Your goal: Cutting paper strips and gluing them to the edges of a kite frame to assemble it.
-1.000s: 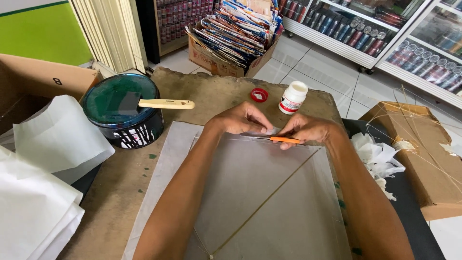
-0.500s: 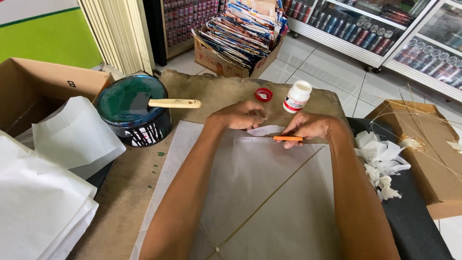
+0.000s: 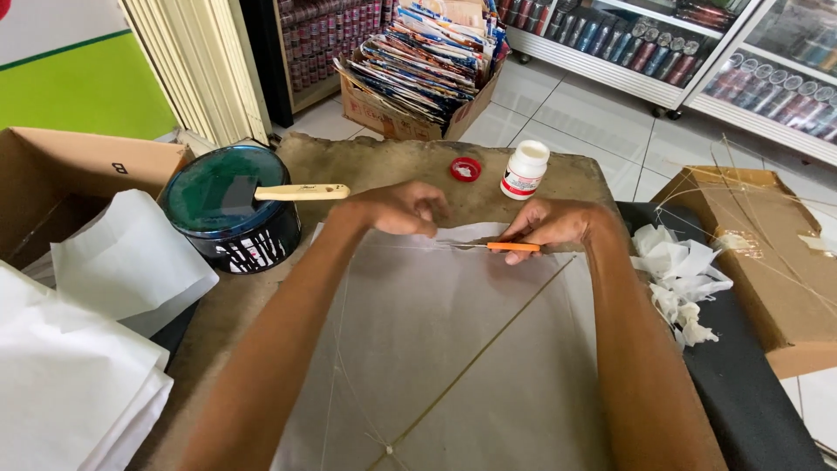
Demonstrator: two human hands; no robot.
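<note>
A sheet of thin grey translucent paper (image 3: 453,349) lies flat on the brown worktable (image 3: 366,166), with thin sticks and string crossing over it. My right hand (image 3: 558,222) grips a small orange-handled cutter (image 3: 513,247) at the sheet's far edge. My left hand (image 3: 397,208) rests on that same edge just to the left, fingers curled down on the paper.
A small white bottle (image 3: 525,170) and its red cap (image 3: 466,168) stand beyond my hands. A round dark tin (image 3: 228,209) with a wooden-handled brush (image 3: 301,192) across it sits left. White paper sheets (image 3: 78,366) lie far left, crumpled scraps (image 3: 680,275) and a cardboard box (image 3: 767,253) right.
Both hands have stayed at the paper's far edge. The view has shifted slightly, and the cutter sits a little further right along the edge.
</note>
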